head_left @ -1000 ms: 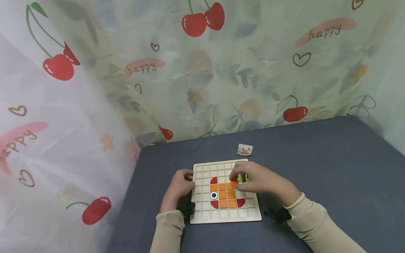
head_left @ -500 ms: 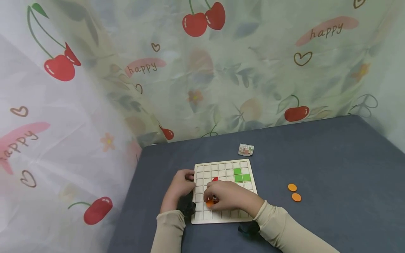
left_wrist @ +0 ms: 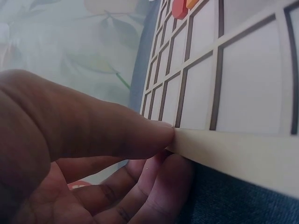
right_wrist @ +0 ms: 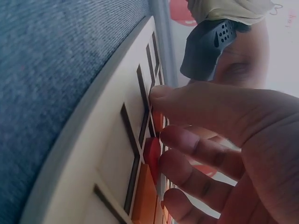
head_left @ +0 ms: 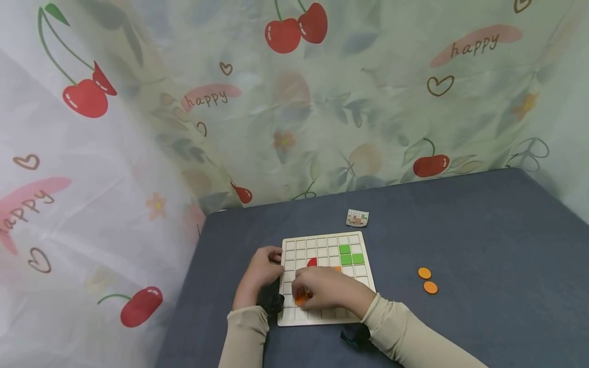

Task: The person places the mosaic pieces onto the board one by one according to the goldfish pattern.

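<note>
A pale wooden grid board (head_left: 294,318) lies on the table, and my left hand (head_left: 261,270) pinches its left edge. In the left wrist view the thumb (left_wrist: 149,137) lies on the rim with fingertips (left_wrist: 175,170) underneath. My right hand (head_left: 324,289) reaches over the board, holding an orange disc (head_left: 300,299) between thumb and fingers at the lower left squares. The right wrist view shows that disc (right_wrist: 158,120) low over the grid, beside a red piece (right_wrist: 152,151) and an orange square (right_wrist: 145,196). The hand hides most of the coloured pieces in the middle.
Green squares (head_left: 345,259) sit at the board's upper right, and a red piece (head_left: 312,262) shows above my right hand. Two orange discs (head_left: 425,273) lie on the dark table (head_left: 483,245) to the right. A small picture card (head_left: 357,218) lies behind the board.
My right hand has moved with the orange disc from the board's upper right to its lower left, uncovering the green squares and the two loose discs. My left hand stays put.
</note>
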`<state>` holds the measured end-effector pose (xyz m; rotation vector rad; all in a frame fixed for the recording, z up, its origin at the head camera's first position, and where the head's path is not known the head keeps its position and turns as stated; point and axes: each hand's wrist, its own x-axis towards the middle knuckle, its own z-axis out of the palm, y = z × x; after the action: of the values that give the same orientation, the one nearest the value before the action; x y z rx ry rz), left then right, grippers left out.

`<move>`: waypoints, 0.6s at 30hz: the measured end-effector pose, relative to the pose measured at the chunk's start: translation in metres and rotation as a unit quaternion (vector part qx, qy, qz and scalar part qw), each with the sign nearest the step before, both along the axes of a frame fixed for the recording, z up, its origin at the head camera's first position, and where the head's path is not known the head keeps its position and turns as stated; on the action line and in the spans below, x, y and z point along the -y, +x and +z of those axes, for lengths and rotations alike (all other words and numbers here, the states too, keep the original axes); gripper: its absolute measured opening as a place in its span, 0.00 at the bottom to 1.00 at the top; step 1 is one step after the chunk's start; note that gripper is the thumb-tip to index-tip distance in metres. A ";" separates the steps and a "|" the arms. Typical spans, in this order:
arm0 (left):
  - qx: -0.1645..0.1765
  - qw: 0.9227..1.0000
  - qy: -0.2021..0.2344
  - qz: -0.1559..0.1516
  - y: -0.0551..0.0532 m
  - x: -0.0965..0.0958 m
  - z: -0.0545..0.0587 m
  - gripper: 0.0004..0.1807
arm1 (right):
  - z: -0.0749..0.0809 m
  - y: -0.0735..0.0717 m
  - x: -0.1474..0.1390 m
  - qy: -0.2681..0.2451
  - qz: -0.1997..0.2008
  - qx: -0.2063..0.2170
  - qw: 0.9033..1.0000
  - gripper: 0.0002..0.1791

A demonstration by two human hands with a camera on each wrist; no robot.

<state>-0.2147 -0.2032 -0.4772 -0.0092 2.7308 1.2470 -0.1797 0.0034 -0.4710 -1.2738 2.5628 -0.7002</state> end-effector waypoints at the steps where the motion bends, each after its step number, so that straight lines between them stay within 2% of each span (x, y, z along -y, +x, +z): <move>1: -0.001 1.000 0.001 -0.001 0.000 0.000 0.000 0.29 | 0.000 0.000 0.000 0.003 0.000 -0.002 1.000 0.06; 18: -0.008 1.000 -0.008 -0.004 0.002 -0.001 0.001 0.29 | 0.005 0.004 0.002 0.012 -0.005 -0.012 1.000 0.06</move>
<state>-0.2128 -0.2025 -0.4763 0.0099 2.7508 1.2285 -0.1762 0.0014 -0.4661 -1.2706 2.5897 -0.6594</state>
